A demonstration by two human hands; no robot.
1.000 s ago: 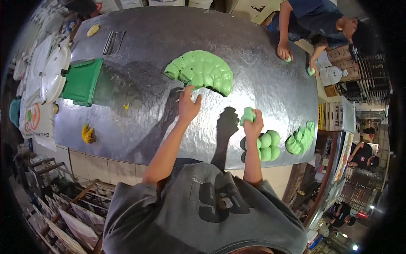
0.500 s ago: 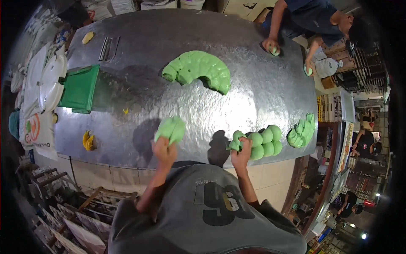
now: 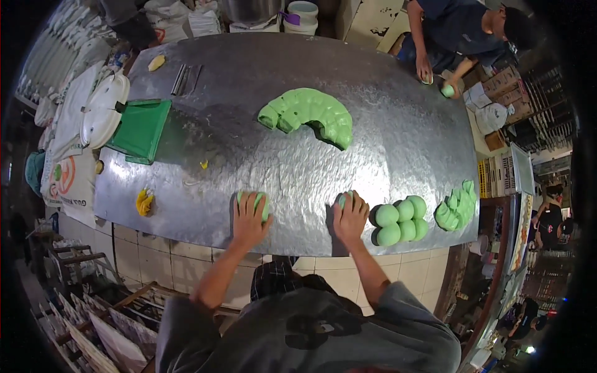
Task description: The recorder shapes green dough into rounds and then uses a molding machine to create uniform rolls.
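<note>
Both of my palms are down on the metal table [image 3: 205, 137]. My left hand [image 3: 249, 225] is cupped over a piece of green dough [image 3: 265, 210], which shows past the fingertips and the right side. A second, smaller-looking dough piece [image 3: 345, 197] lies under my right hand [image 3: 352, 222], mostly hidden by the curled fingers. Just right of that hand stand several smooth green dough balls [image 3: 407, 230], touching in two rows. Farther off, a thick curved strip of green dough [image 3: 305, 107] lies mid-table. A ragged green dough lump [image 3: 457, 209] rests near the right edge.
On the left are a green plastic bin [image 3: 140, 132], a yellow dough scrap [image 3: 144, 202] and a metal tool [image 3: 185, 79]. A pale dough piece [image 3: 157, 63] sits at the far left. A co-worker [image 3: 457, 31] handles green dough at the far right corner.
My left hand has brought its dough lump down flat onto the table. My right hand has come away from the ball cluster, slightly left, with dough under it. The co-worker's hands have shifted.
</note>
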